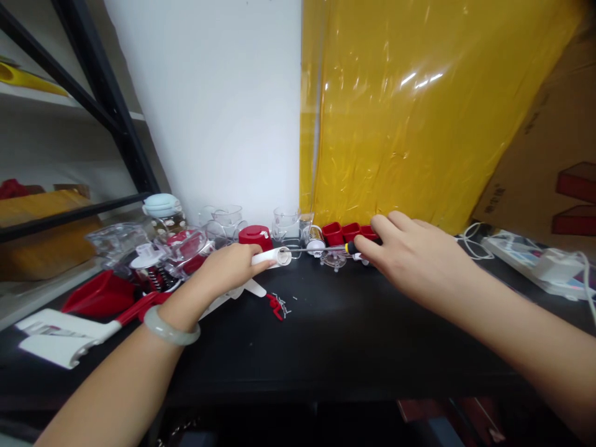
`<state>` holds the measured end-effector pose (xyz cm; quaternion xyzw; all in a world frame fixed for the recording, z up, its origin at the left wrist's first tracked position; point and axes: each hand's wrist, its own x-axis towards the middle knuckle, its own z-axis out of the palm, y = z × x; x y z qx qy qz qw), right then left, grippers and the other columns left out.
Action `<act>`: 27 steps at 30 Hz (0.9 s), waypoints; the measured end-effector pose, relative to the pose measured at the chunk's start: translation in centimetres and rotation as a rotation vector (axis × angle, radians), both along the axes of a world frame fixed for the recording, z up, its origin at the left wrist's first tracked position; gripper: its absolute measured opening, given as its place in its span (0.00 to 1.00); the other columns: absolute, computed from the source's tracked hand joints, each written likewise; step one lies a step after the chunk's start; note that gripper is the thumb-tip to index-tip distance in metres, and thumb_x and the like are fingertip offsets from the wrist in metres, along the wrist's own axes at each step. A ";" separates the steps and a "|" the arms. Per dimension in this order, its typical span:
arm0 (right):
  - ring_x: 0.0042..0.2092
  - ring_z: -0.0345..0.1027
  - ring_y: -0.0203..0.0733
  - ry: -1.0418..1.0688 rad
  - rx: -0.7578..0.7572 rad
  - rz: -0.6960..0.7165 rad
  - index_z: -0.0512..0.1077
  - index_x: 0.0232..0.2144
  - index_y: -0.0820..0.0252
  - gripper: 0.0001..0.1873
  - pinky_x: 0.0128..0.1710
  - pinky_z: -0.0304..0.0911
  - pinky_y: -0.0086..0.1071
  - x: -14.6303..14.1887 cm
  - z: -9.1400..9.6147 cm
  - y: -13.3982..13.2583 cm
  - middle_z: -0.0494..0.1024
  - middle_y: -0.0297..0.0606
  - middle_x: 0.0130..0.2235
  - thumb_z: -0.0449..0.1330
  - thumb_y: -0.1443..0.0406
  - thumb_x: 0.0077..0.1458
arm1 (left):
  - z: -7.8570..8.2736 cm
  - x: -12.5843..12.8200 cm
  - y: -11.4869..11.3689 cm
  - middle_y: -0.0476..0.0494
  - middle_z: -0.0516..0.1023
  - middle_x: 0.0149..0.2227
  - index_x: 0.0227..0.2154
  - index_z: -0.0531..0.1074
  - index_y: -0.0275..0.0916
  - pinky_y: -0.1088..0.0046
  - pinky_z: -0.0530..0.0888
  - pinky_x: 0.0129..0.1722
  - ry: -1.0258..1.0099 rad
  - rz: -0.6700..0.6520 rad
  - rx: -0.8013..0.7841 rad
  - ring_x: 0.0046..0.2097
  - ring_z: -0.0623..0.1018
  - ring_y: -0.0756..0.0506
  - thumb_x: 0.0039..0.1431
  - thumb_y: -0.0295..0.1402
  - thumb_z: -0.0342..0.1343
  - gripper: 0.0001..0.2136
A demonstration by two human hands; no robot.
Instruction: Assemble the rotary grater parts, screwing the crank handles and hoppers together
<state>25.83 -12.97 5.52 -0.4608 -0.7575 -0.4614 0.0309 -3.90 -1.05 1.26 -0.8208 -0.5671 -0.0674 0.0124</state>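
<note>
My left hand [230,267] is closed around a white plastic tube-shaped part [274,256] that lies on the black table [326,335]. My right hand [410,254] grips the yellow-and-black handle of a screwdriver [350,247]. Its thin metal shaft points left, toward the open end of the white part. A pale green bangle [170,329] sits on my left wrist. Small red clips and loose screws [278,305] lie just in front of the white part.
Clear plastic cups [285,222], a red cap [255,236], red trays [349,232] and a red-and-white slicer [69,335] crowd the back and left of the table. A white power strip with cables [535,261] lies at the right. Yellow film [419,112] and a black shelf frame [116,112] stand behind.
</note>
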 end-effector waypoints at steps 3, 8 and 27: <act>0.36 0.61 0.43 -0.025 0.043 0.052 0.72 0.37 0.56 0.12 0.28 0.43 0.33 -0.1 0.0 -0.3 0.71 0.42 0.35 0.53 0.75 0.57 | 0.0 0.0 0.0 0.40 0.81 0.35 0.41 0.75 0.45 0.65 0.66 0.32 -0.011 -0.015 -0.010 0.36 0.78 0.37 0.58 0.63 0.42 0.29; 0.31 0.63 0.41 0.012 0.073 -0.051 0.72 0.45 0.54 0.14 0.25 0.37 0.33 -0.4 -0.1 -0.6 0.74 0.40 0.33 0.54 0.71 0.59 | 0.1 0.0 -0.1 0.40 0.81 0.35 0.40 0.76 0.44 0.65 0.66 0.32 -0.031 -0.021 -0.016 0.37 0.78 0.37 0.58 0.63 0.42 0.29; 0.38 0.60 0.46 0.047 0.120 0.203 0.72 0.35 0.57 0.07 0.28 0.49 0.32 0.8 -0.3 -0.1 0.72 0.47 0.40 0.56 0.72 0.57 | -0.1 -0.1 0.0 0.41 0.81 0.36 0.42 0.75 0.45 0.65 0.67 0.33 0.022 -0.009 0.003 0.37 0.78 0.37 0.60 0.61 0.42 0.28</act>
